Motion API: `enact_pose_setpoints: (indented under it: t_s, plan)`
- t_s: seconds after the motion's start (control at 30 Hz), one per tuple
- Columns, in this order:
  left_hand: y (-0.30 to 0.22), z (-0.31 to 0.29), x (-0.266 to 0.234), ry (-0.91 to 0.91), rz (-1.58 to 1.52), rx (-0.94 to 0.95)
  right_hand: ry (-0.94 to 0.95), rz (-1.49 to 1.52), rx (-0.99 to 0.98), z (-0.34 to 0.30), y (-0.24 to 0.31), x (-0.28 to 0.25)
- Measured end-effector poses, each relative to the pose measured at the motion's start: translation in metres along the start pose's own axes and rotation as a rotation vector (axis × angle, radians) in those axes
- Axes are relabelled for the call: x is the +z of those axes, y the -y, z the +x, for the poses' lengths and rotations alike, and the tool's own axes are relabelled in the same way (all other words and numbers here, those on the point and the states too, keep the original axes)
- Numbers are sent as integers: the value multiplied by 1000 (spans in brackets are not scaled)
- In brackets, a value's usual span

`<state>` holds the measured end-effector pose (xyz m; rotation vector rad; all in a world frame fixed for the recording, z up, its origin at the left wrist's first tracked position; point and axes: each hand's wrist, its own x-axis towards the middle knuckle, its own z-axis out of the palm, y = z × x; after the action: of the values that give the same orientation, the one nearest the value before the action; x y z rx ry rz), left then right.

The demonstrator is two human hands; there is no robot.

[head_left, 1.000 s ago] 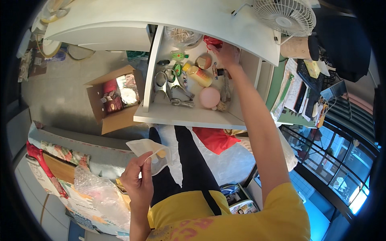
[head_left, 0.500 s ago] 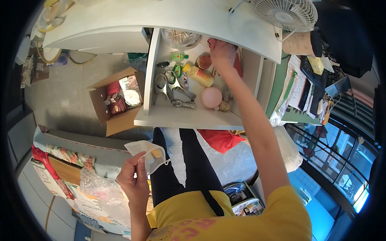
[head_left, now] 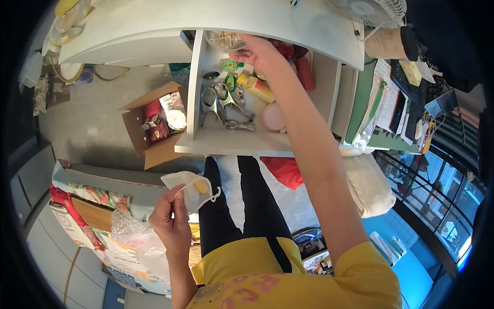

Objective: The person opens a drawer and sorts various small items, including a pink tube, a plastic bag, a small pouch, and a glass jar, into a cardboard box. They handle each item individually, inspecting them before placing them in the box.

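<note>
Between the thumb and fingers of my left hand is a small white see-through drawstring pouch, with something yellowish inside and its cord hanging loose. My right hand reaches into the open white drawer. Its fingers are apart, beside a round clear tub of cotton swabs; whether they touch the tub is unclear. Just below the fingers lies a small bottle with green liquid. Nearby are a yellow bottle, metal scissors-like tools and a pink ball-like thing, partly behind my forearm.
A red box lies at the drawer's right side. An open cardboard box with packages stands on the floor at left. A white fan stands on the desktop, and papers cover a green surface at right. A red cloth hangs below the drawer.
My right hand has moved left, from the drawer's back right to beside the cotton swab tub. My left hand still holds the pouch in about the same place. The view has shifted slightly.
</note>
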<state>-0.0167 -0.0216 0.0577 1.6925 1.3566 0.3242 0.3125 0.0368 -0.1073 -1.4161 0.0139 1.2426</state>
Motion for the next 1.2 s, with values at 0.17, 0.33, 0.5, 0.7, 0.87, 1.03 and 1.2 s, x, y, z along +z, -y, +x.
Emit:
enact_pose_setpoints:
  t_s: [0.17,0.33,0.5,0.7,0.87,1.03,1.2]
  plan:
    - [1,-3,-3,-17,-12,-23,-145,-113,-64,-16,-6,1]
    - [9,-2,1,-30,1,114,-246,-141,-10,-13,-6,-7]
    - [10,-3,-3,-32,16,102,-121,-86,-24,-7,-9,-11]
    - [6,-3,-7,-35,-9,-26,-258,-385,-95,-29,-20,4]
    - [18,0,-9,-51,18,65,17,-1462,-185,-85,-76,37]
    - [15,3,-13,-71,20,65,74,-1618,-203,-66,-113,32]
    - [22,0,-12,-69,-19,63,4,-1544,-212,-64,-93,11]
